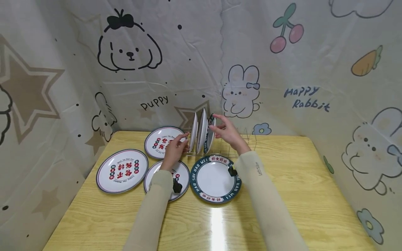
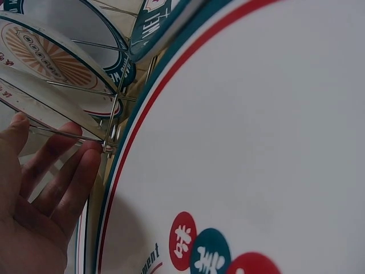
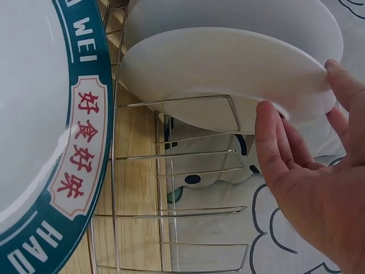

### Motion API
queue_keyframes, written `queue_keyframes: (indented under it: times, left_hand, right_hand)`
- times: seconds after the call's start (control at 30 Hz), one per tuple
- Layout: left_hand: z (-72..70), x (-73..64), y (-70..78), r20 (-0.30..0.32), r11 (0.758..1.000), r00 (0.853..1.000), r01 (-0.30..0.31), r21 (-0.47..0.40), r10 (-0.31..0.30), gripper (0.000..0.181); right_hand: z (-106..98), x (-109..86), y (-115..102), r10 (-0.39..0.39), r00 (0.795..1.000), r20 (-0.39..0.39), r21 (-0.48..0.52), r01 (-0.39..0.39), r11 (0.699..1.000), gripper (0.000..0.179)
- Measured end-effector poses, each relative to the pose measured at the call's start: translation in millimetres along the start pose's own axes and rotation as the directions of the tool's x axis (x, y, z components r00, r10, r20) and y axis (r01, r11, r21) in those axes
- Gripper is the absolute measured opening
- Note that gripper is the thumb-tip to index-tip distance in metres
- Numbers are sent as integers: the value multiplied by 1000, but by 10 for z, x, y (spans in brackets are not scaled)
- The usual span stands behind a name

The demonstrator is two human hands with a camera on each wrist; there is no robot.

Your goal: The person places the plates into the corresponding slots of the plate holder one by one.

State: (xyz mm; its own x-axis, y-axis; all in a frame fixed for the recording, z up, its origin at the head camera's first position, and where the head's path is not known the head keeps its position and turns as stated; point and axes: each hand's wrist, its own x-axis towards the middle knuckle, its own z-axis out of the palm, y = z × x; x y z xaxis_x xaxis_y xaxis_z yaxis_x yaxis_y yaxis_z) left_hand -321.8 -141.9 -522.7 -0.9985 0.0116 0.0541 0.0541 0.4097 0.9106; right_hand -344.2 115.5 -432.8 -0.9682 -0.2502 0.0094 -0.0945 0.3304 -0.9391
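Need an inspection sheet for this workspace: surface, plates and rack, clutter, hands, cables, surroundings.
Surface: wood-grain table, with a bright glare streak toward the viewer.
Rack: wire rack with two plates standing near-upright; a third plate, green-rimmed, upright beside them.
Flat plates: one green-rimmed plate, three printed plates.
Clutter: nothing seen.
Left hand: at the rack's left end; grip unclear.
Right hand: holds the third plate's edge.
Cables: nothing seen.
Surroundings: cartoon-printed cloth behind and on both sides.

A curtained-off nook, its wood-grain table (image 1: 301,177) walled by cartoon-printed cloth (image 1: 194,45).
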Motion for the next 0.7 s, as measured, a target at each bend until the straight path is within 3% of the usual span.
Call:
queue_keyframes:
  times: [0.37,0.7]
  left_hand:
    - [20,-18,7,-2,1000,1000,-3,6,3,38]
    - [27,-16,5,-13,999,1000,-21,40,22,39]
  right_hand:
    - [-24,-45,31,-42,999,14,-46,42,998,65]
    - [-204,-220,9,-1,999,38,-86,4,996,66]
